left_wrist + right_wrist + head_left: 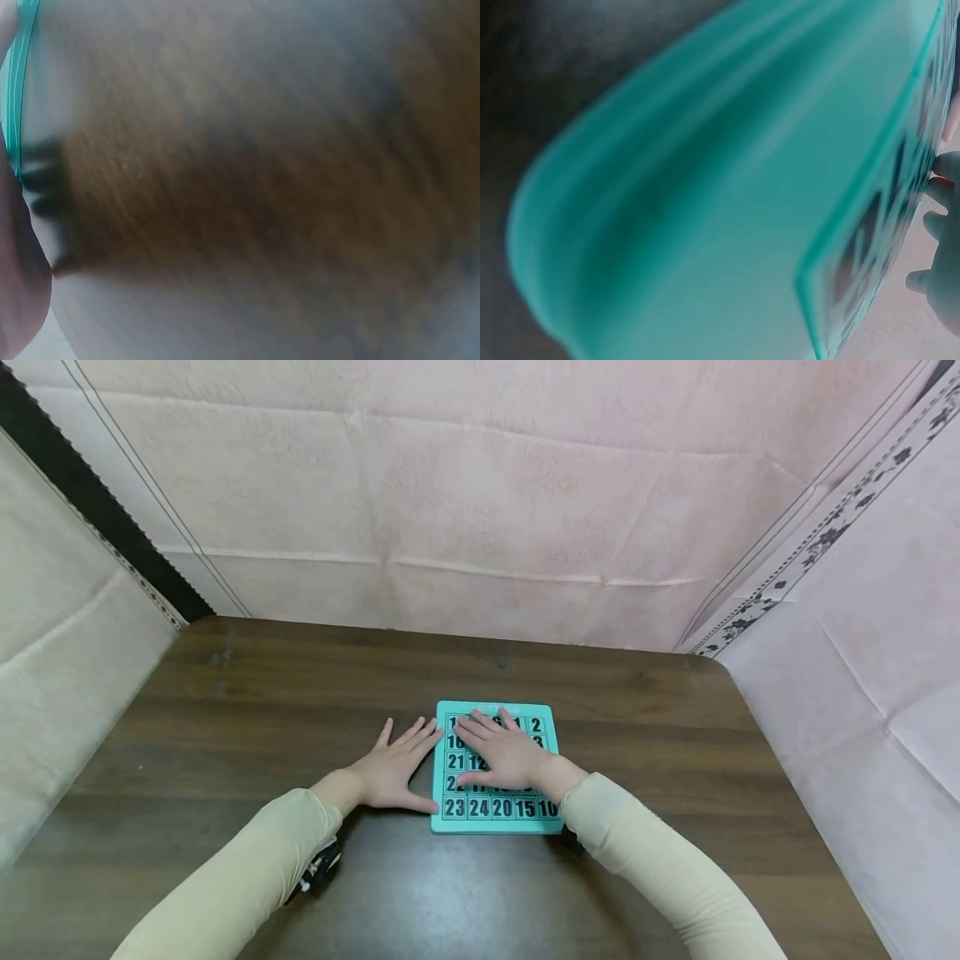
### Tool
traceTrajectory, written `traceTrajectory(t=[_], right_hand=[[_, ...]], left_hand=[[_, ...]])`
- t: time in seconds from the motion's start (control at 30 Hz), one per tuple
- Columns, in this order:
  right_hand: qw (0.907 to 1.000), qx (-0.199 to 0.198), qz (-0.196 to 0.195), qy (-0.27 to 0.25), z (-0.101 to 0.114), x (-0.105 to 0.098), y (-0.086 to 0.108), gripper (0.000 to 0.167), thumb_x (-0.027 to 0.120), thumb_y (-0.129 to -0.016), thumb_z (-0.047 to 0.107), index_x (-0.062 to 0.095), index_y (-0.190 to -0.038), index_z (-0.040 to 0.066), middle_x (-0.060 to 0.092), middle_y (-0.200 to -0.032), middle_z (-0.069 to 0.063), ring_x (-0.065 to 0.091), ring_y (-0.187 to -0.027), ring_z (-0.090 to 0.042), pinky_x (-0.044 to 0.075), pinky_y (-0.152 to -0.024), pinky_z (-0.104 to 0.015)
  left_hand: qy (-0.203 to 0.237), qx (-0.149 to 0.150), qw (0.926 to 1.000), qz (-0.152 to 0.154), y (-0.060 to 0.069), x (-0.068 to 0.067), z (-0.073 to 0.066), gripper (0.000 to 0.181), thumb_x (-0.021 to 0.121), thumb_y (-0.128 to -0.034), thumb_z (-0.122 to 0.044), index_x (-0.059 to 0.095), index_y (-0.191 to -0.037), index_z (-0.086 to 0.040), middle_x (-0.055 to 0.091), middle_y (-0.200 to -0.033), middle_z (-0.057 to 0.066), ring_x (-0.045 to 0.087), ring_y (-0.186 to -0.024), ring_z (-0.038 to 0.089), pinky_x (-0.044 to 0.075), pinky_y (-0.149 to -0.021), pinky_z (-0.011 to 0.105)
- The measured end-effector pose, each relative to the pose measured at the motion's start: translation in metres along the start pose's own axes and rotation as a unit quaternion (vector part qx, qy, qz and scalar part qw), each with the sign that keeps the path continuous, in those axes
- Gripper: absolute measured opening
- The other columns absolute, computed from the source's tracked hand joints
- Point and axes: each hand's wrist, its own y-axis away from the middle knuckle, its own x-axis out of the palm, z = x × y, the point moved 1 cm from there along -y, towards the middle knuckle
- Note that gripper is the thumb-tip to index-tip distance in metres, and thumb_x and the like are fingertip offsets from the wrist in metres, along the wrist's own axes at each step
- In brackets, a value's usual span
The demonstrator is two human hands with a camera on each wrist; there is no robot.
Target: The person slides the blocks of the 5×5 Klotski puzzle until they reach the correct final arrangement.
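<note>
A teal number puzzle board (pixel 495 828) with black-numbered square tiles lies flat on the table. My left hand (pixel 393 772) is at the board's left side, fingers spread, with the thumb and fingertips at its edge. Across the upper and middle tiles rests my right hand (pixel 510 760), its fingers straight and covering several numbers. The bottom row, 23, 24, 20, 15 and 10, shows below it. In the left wrist view only a strip of the board's edge (pixel 13 97) and part of the left hand (pixel 22 277) appear. The right wrist view has the board's frame (pixel 705 187) close up, with fingertips (pixel 945 225) at the right.
The brown wood-grain table (pixel 300 677) extends around the board. Pale patterned cloth (pixel 480 502) hangs behind it and at both sides. Dark devices show below both wrists, the left wrist device (pixel 322 864) most plainly.
</note>
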Motion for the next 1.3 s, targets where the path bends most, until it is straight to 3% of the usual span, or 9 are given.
traceTrajectory(t=[0.2,0.47,0.7,1.3], right_hand=[[0.9998,-0.006,-0.02,-0.007,-0.004,0.003,0.006,0.086,0.037,-0.087,0.07,0.013,-0.152,0.019,0.01,-0.159,0.0,0.002,-0.147,-0.021,0.002,-0.116,-0.054],[0.9977,0.024,-0.057,-0.029,-0.026,0.001,0.027,0.084,0.045,-0.088,0.063,0.021,-0.15,0.012,0.018,-0.157,-0.007,0.008,-0.147,-0.027,0.003,-0.115,-0.056],[0.9977,0.029,-0.048,-0.037,-0.036,0.006,0.037,0.083,0.043,-0.088,0.065,0.022,-0.15,0.014,0.019,-0.157,-0.005,0.007,-0.147,-0.027,0.003,-0.114,-0.059],[0.9987,0.027,-0.028,-0.033,-0.03,0.008,0.029,0.082,0.039,-0.088,0.066,0.019,-0.151,0.018,0.016,-0.158,0.0,0.004,-0.147,-0.023,0.003,-0.115,-0.057]], left_hand=[[0.005,0.0,1.0,0.0,0.0,0.003,0.0,0.109,0.052,-0.0729,-0.077,0.01,-0.152,-0.015,0.004,-0.159,0.004,0.001,-0.147,0.026,-0.006,-0.111,0.062],[0.001,0.001,1.0,-0.007,0.0,0.004,0.0,0.11,0.052,-0.0721,-0.078,0.009,-0.152,-0.015,0.003,-0.159,0.004,0.001,-0.147,0.027,-0.005,-0.111,0.062],[-0.002,0.003,1.0,-0.009,0.0,0.003,0.0,0.111,0.053,-0.0719,-0.078,0.009,-0.152,-0.015,0.003,-0.159,0.005,0.002,-0.147,0.027,-0.005,-0.111,0.062],[-0.001,-0.002,1.0,0.0,-0.002,0.002,0.002,0.111,0.052,-0.0719,-0.078,0.008,-0.152,-0.016,0.003,-0.159,0.004,0.001,-0.147,0.026,-0.006,-0.111,0.061]])
